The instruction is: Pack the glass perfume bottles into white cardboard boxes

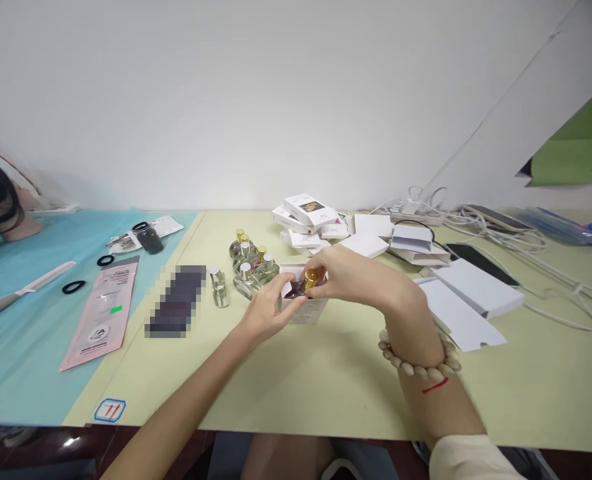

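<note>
Near the middle of the table, my left hand (271, 308) grips the left side of a small white box (310, 313) whose top is open. My right hand (333, 272) has its fingers closed on a perfume bottle with a gold cap (311, 279). That bottle is partly down inside the box, its dark lower body mostly hidden by the walls and my fingers. Just left of the box stands a cluster of glass perfume bottles (249, 283) with gold and silver caps. A single clear bottle (219, 290) stands apart to their left.
Behind my hands lies a pile of white boxes (309, 210); opened white cartons (476, 290) spread to the right beside white cables (541, 247). On the left are a pink packet (103, 310), a comb (46, 279), black hair ties (73, 287) and a mannequin head (6, 207).
</note>
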A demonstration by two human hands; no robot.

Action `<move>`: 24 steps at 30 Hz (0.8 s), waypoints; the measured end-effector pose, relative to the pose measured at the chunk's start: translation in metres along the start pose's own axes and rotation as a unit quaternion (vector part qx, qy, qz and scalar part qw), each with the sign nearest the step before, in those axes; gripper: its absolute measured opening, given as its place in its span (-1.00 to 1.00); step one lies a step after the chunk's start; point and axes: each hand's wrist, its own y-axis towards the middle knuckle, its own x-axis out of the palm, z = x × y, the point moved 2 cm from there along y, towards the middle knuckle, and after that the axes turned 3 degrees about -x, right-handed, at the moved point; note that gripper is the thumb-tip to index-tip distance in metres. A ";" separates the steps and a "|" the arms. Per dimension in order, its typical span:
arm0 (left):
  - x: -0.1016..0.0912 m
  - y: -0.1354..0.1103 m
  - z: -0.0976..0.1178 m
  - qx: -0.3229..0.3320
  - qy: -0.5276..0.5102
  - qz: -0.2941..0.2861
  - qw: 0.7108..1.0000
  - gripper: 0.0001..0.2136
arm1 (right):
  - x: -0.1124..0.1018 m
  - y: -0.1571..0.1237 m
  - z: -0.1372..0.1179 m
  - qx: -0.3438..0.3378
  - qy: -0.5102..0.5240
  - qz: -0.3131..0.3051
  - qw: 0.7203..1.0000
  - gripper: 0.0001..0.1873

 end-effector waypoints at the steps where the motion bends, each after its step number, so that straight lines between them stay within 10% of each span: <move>1: 0.000 0.000 -0.001 -0.003 0.003 -0.007 1.000 -0.74 | 0.000 0.001 0.001 0.002 0.002 -0.004 1.000 -0.83; 15: 0.008 -0.002 -0.013 -0.016 0.068 -0.021 0.997 -0.58 | 0.011 0.005 -0.003 0.002 -0.043 -0.044 0.998 -0.79; 24: 0.009 -0.003 -0.014 -0.017 0.060 -0.016 0.998 -0.60 | 0.014 0.003 -0.004 0.121 0.073 -0.142 0.980 -0.96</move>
